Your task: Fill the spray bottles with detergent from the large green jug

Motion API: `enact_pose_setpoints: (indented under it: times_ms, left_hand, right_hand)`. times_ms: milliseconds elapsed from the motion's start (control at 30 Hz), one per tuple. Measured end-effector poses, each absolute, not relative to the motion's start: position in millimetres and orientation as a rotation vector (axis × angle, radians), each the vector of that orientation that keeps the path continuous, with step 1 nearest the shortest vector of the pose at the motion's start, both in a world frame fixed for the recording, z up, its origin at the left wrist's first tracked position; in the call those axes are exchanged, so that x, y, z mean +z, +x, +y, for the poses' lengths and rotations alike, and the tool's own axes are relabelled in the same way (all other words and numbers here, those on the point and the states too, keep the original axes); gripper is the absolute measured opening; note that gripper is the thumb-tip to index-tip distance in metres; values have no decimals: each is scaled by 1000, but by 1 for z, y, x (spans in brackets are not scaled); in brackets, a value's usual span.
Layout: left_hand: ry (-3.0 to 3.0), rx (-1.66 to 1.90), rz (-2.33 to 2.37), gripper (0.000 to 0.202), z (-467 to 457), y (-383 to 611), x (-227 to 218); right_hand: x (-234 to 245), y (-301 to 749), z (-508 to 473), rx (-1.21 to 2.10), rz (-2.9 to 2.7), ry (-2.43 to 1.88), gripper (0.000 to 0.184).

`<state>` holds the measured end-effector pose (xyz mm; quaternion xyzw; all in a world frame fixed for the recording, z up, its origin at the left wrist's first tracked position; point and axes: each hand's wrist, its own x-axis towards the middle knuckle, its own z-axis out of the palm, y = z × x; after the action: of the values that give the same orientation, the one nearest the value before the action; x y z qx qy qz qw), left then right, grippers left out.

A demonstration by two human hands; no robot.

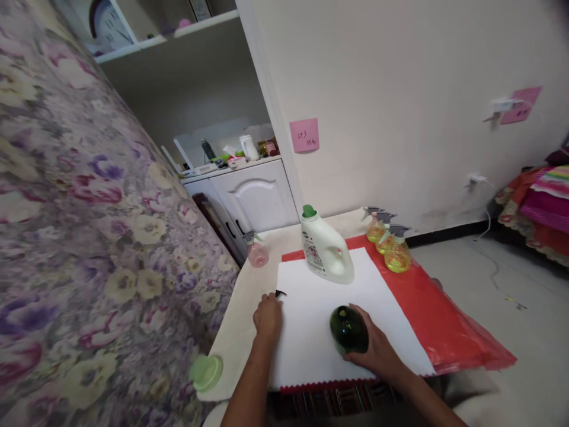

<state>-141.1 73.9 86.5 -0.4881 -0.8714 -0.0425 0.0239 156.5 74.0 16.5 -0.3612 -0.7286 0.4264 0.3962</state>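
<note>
My right hand [371, 350] wraps around a round dark green bottle [349, 335] with an open neck facing up, above the white sheet [306, 332]. At the sheet's left edge, my left hand [268, 317] is closed on a small piece; just its curved black tip [280, 293] shows and its kind is hidden. Beyond both hands stands a large pale detergent jug [326, 252] with its green spout [309, 210] showing at the neck. A pink spray bottle [258, 252] is farther off to the left.
Several yellow spray bottles [397, 255] line the back right on red plastic [422, 314]. A light green cap-like cup [208, 372] lies at the table's front left corner. The floral curtain [133, 255] hangs close on the left; a wall [377, 118] rises behind.
</note>
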Motion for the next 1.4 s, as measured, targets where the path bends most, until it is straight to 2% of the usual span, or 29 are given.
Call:
enact_pose_setpoints:
  times_ms: [233,433,567,733,967,1167,1400]
  left_hand:
    - [-1484,-96,-2623,27,71,-141,83]
    - [-1525,-182,-2415,44,46,-117,70]
    - [-1709,-314,-2171,40,36,-97,40]
    - [-1850,-458,-2141,38,34,-86,14]
    - [-1839,-620,-2174,37,30,-87,13]
    - [-1834,-663,-2174,37,31,-88,7]
    - [-1831,-676,-2104,35,31,-89,-1]
  right_hand:
    - [17,154,75,1100,-1819,-925,101]
    - [16,152,76,1097,-1813,-940,104]
    - [16,152,75,1066,-1832,-942,108]
    - [21,151,74,1055,-1824,-953,105]
    - [36,153,79,1199,-1727,-931,96]
    - [52,130,92,1133,-1721,-919,94]
    - [29,95,102,1055,-1733,-1034,98]
